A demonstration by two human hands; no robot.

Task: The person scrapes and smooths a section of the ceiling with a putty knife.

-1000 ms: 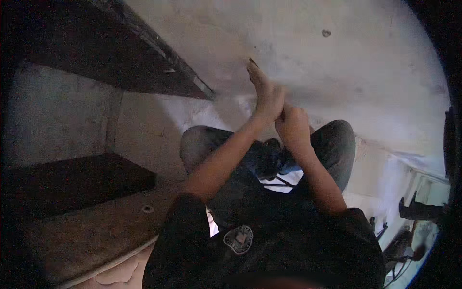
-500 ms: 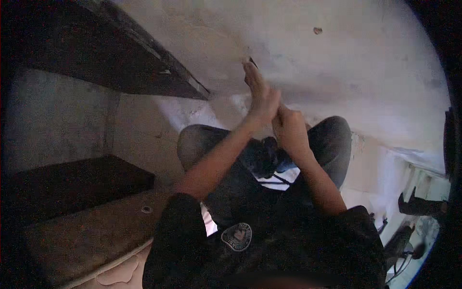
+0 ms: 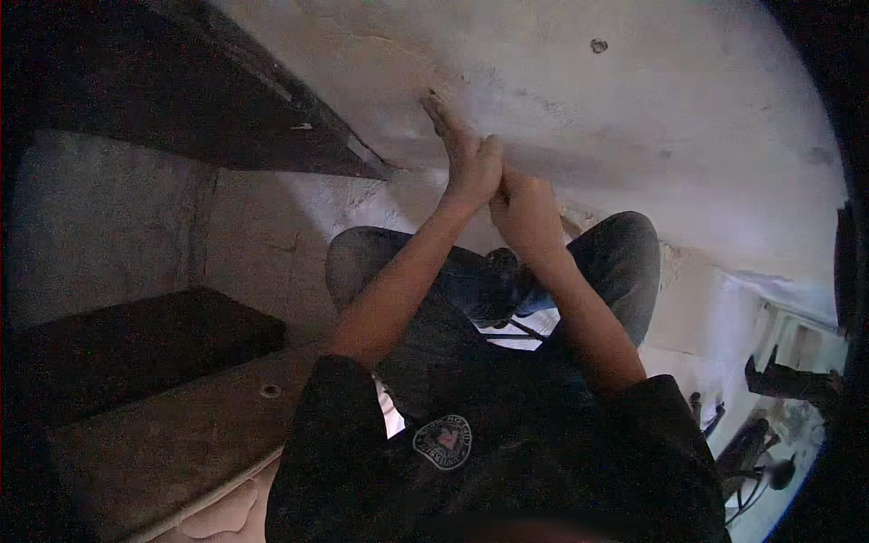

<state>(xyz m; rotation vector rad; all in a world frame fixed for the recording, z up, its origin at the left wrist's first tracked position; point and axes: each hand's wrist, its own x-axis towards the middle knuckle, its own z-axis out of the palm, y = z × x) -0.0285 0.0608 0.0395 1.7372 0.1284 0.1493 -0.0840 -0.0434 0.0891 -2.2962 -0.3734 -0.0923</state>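
Head view: left hand (image 3: 474, 170) extending fingers along pale surface (image 3: 634, 109), right hand (image 3: 529, 213) curling just beside it — whether either is pinching anything, cannot tell.

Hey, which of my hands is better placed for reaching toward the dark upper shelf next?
Your left, probably: the left hand is nearer the dark upper shelf, with its fingers stretched out. The right hand looks curled and sits lower, farther to the right.
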